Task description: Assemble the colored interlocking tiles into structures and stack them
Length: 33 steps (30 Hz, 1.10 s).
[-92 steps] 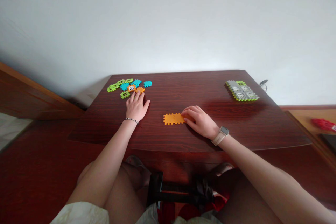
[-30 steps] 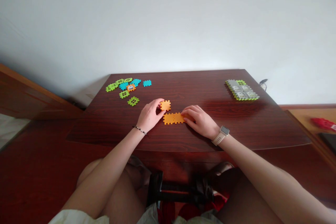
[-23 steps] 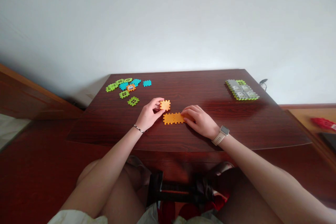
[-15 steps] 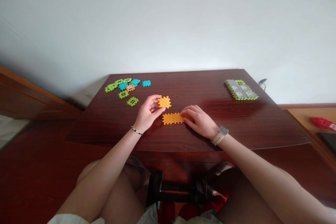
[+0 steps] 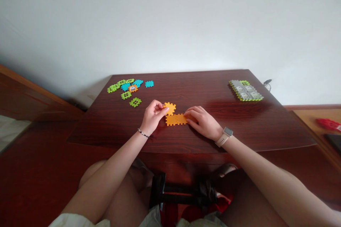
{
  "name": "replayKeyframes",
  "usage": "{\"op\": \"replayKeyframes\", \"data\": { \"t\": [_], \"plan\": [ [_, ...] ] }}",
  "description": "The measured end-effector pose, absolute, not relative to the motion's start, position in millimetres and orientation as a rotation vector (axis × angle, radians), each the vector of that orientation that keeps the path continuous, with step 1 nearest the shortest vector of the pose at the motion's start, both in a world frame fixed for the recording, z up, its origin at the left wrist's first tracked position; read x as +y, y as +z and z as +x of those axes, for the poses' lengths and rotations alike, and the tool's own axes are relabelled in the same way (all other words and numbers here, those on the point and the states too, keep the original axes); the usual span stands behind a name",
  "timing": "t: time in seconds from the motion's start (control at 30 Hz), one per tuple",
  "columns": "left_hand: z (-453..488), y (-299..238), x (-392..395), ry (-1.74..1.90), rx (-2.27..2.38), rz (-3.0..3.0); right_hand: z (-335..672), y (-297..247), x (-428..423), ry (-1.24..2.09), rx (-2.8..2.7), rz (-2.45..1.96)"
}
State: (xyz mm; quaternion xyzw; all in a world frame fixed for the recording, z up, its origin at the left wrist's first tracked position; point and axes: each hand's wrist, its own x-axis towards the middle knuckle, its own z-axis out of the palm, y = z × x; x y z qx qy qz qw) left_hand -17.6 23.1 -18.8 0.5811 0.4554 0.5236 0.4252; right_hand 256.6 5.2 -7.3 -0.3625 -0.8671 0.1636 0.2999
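My left hand (image 5: 152, 116) pinches a square orange interlocking tile (image 5: 170, 108) between thumb and fingers. The tile is tilted, just behind the left end of an orange tile strip (image 5: 172, 120) that lies flat on the table; I cannot tell whether the two touch. Two joined tiles show in the strip, and its right end is hidden under my fingers. My right hand (image 5: 201, 121) is closed over that end, thumb and fingertips gripping its edge.
Green window tiles (image 5: 135, 102), blue tiles (image 5: 149, 84) and an orange tile with a white window (image 5: 132, 88) lie at the table's back left. A flat grey and green panel (image 5: 245, 90) with white windows lies at the back right. Behind the table (image 5: 191, 87) stands a wall.
My left hand has moved slightly right and toward me, bringing its tile down to the strip's far edge and turning it. My right hand stays on the strip.
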Motion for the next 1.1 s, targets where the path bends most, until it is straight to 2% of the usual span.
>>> {"op": "replayKeyframes", "data": {
  "t": [0.4, 1.1],
  "plan": [
    [-17.2, -19.9, 24.4, 1.330, 1.140, 1.403, 257.1, -10.0, 6.0, 0.414, -2.307, -0.952],
    [-16.6, -25.7, 25.3, 1.202, 1.199, 1.759, 257.1, -9.4, 6.1, 0.413, -2.306, -0.952]
  ]
}}
